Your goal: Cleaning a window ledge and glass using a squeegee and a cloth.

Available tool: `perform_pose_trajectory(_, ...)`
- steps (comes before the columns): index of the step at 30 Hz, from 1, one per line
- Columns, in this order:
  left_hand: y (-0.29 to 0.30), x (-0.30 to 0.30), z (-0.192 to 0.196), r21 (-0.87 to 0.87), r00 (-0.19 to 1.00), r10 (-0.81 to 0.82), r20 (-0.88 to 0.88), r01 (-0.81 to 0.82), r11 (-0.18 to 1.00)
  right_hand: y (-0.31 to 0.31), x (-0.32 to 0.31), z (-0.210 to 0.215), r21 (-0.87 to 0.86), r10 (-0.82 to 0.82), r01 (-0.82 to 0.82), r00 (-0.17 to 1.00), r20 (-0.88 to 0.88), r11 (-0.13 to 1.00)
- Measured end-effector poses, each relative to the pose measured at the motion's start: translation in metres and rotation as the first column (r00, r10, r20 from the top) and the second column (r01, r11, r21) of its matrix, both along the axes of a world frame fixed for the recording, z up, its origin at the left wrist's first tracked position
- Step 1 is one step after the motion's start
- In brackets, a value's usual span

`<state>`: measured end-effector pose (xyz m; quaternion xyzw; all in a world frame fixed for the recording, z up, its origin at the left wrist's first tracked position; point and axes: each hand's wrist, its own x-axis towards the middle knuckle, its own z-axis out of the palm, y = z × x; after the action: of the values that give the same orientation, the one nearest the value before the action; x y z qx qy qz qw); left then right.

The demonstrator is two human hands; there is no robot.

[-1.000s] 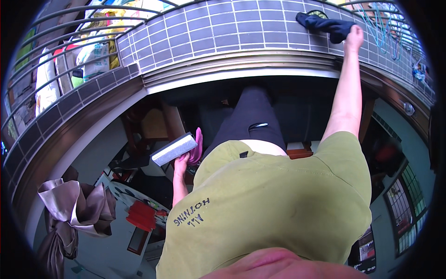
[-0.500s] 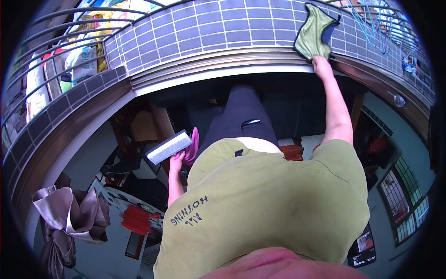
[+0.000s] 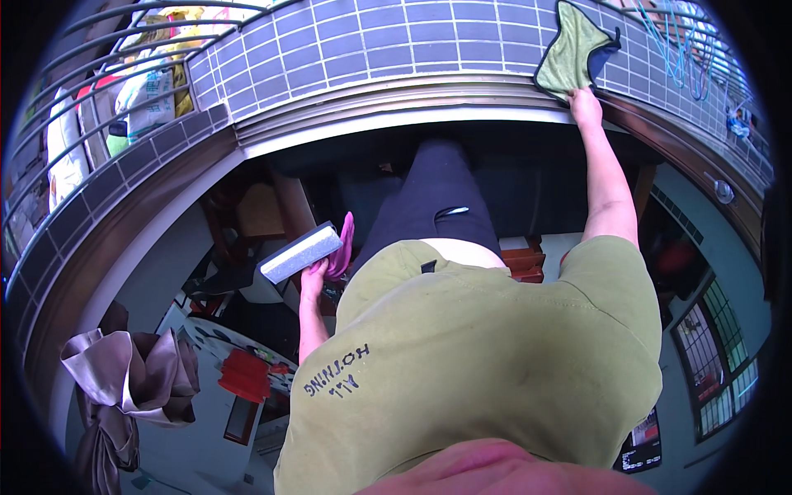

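Observation:
My right hand (image 3: pixel 586 107) reaches far out at the upper right, its fingers closed on a green cloth (image 3: pixel 567 62) with dark edging. The cloth is spread over the grey-tiled ledge (image 3: pixel 379 43), just beyond the window track. Lower, on the left beside my hip, my left hand (image 3: pixel 313 277) is closed around a window scrubber (image 3: pixel 300 255) with a pale pad and a dark edge. A purple cloth (image 3: pixel 344 254) hangs by the same hand; whether the fingers grip it too is hidden.
A metal window track (image 3: pixel 396 97) runs along the ledge's near side. Metal bars (image 3: pixel 107 56) enclose the far left, with bags (image 3: pixel 147 103) behind them. Blue cords (image 3: pixel 672 49) hang at the upper right. A tied curtain (image 3: pixel 136 379) and a red object (image 3: pixel 244 375) are at the lower left.
My right hand and the green cloth have shifted slightly right and up in the picture. The whole view has moved a little; my left hand still holds the scrubber.

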<state>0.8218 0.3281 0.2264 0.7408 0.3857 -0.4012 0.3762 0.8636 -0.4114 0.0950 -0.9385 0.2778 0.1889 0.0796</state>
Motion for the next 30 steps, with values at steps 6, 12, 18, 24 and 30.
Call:
perform_pose_trajectory(6,-0.003,-0.011,0.002,0.004,1.0,-0.017,-0.002,0.017,1.0,0.016,-0.016,0.005,-0.134,0.271,-0.263,0.961,0.049,0.956)
perform_pose_trajectory(12,0.0,-0.02,-0.006,-0.023,0.999,0.042,-0.01,-0.042,0.999,0.012,-0.002,-0.01,0.215,0.27,-0.3,0.95,0.159,0.929)
perform_pose_trajectory(18,0.003,-0.026,0.005,-0.004,0.999,0.038,0.02,-0.038,0.999,0.011,0.015,0.018,0.111,0.273,-0.268,0.961,-0.033,0.957)
perform_pose_trajectory(24,0.008,-0.027,0.004,0.032,1.0,0.006,-0.013,-0.006,0.999,-0.007,0.016,0.005,0.028,0.546,-0.545,0.836,-0.061,0.838)
perform_pose_trajectory(30,0.012,-0.033,-0.01,0.0,1.0,0.024,-0.013,-0.024,1.0,0.01,0.028,-0.007,0.035,0.706,-0.707,0.7,-0.109,0.707)
